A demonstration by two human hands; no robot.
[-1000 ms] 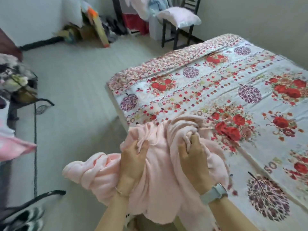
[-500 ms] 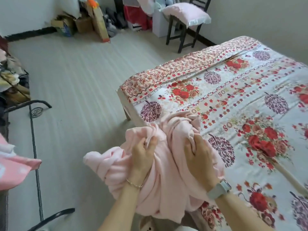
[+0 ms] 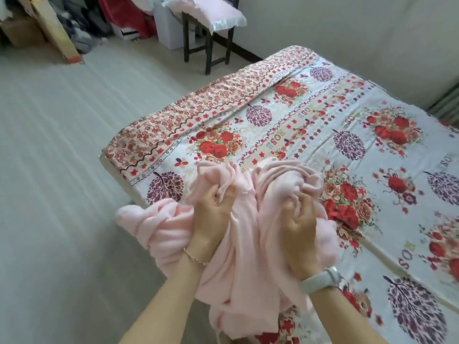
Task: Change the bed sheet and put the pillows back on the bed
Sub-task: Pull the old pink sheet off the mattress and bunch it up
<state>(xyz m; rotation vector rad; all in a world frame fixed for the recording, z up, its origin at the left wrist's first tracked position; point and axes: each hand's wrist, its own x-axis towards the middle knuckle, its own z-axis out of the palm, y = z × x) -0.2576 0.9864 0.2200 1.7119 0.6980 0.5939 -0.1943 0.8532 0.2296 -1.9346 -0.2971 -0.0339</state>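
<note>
A bunched pale pink sheet [image 3: 248, 244] lies over the near left corner of the bed, part of it hanging off the edge toward the floor. My left hand [image 3: 211, 217] grips a fold of it, fingers curled into the cloth. My right hand [image 3: 299, 232], with a pale watch band at the wrist, grips another fold beside it. The bed [image 3: 335, 145] is spread with a flat floral sheet of red roses and purple leaf shapes. A pink pillow [image 3: 206, 11] with a white frill sits on a dark chair [image 3: 208, 48] at the back.
Pale floor [image 3: 62, 170] runs along the bed's left side. Cardboard boxes [image 3: 49, 33], clothes and a red item are piled against the far wall. A white box [image 3: 169, 28] stands behind the chair. The wall runs along the bed's far right side.
Both hands have carried the pink bundle further over the bed corner and regripped it. The view has swung right, dropping the rack at the left out of sight.
</note>
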